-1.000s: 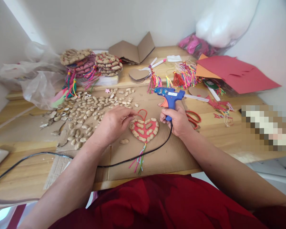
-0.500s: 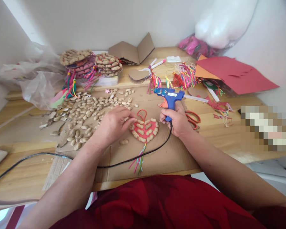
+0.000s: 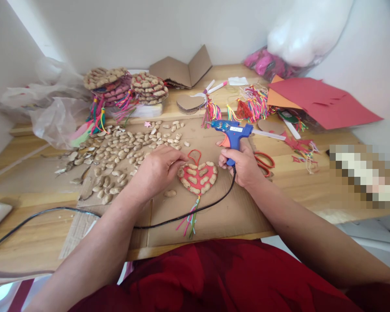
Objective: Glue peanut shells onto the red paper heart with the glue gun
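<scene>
A red heart (image 3: 202, 178) edged and striped with peanuts lies on the cardboard, a red cord loop at its top and a multicoloured tassel (image 3: 191, 221) below. At its upper left edge, my left hand (image 3: 160, 169) pinches a peanut (image 3: 181, 173) that sits against the rim; the fingertips partly cover it. In my right hand (image 3: 240, 162) is a blue hot glue gun (image 3: 235, 134) with an orange trigger. Its nozzle points left, above the heart, and a clear glue stick (image 3: 269, 134) sticks out of its back.
Loose peanuts (image 3: 123, 145) spread over the cardboard sheet (image 3: 234, 216) on the left. The black cord (image 3: 182, 216) runs in front of the heart. Red-handled scissors (image 3: 264, 162) lie right of my right hand. Peanut-covered discs (image 3: 148, 89), tassels (image 3: 253, 102) and red paper (image 3: 325, 102) stand farther back.
Hardly anything differs: the whole view has shifted slightly, while both hands, the glue gun and the heart keep their places relative to each other.
</scene>
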`<state>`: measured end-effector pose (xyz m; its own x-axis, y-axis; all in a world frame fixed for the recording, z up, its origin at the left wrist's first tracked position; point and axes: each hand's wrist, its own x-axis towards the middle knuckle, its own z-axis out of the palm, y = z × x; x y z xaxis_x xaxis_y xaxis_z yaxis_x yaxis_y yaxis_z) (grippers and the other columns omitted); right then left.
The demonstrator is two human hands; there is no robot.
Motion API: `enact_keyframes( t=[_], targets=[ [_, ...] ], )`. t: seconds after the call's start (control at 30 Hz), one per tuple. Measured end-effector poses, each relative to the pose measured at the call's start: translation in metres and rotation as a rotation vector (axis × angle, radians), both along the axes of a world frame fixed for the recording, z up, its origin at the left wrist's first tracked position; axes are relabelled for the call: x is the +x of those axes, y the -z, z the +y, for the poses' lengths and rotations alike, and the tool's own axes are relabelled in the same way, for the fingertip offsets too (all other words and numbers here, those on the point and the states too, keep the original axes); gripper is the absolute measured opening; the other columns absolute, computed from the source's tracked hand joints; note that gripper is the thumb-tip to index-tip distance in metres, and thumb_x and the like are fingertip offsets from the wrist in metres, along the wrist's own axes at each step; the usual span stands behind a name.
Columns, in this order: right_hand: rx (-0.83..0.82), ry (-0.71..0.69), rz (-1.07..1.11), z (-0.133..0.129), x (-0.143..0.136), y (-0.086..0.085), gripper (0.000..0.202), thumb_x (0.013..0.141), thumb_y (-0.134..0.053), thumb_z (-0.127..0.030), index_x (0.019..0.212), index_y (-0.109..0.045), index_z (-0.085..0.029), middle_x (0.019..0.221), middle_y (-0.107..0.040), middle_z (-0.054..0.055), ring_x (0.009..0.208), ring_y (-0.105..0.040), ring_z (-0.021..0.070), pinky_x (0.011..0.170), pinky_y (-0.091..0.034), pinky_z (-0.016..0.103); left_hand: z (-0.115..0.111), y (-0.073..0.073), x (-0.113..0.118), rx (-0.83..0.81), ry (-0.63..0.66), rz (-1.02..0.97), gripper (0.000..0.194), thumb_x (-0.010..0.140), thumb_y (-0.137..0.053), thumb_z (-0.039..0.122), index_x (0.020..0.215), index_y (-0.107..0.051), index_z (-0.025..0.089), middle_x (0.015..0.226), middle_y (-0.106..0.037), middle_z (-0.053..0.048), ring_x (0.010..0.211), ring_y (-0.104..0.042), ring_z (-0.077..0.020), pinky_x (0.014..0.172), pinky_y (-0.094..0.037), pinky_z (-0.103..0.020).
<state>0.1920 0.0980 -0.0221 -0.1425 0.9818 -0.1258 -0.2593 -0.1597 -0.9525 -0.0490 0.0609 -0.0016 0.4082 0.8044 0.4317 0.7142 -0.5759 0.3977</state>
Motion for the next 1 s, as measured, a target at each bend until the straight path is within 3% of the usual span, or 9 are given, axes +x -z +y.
enact_keyframes(
  t=[1.0],
  targets=[
    [0.028, 0.001, -0.004, 0.002, 0.000, 0.004, 0.019, 0.070, -0.069, -0.026, 0.086, -0.060, -0.022, 0.053, -0.057, -0.005, 0.050, -0.053, 0.0130, 0.048, -0.031, 0.026, 0.002, 0.024, 0.027, -0.056, 0.144, 0.008, 0.013, 0.098, -0.064, 0.023, 0.096, -0.077, 0.020, 0.091, -0.070, -0.006, 0.085, -0.060, -0.0191, 0.079, -0.045, -0.033]
  ],
)
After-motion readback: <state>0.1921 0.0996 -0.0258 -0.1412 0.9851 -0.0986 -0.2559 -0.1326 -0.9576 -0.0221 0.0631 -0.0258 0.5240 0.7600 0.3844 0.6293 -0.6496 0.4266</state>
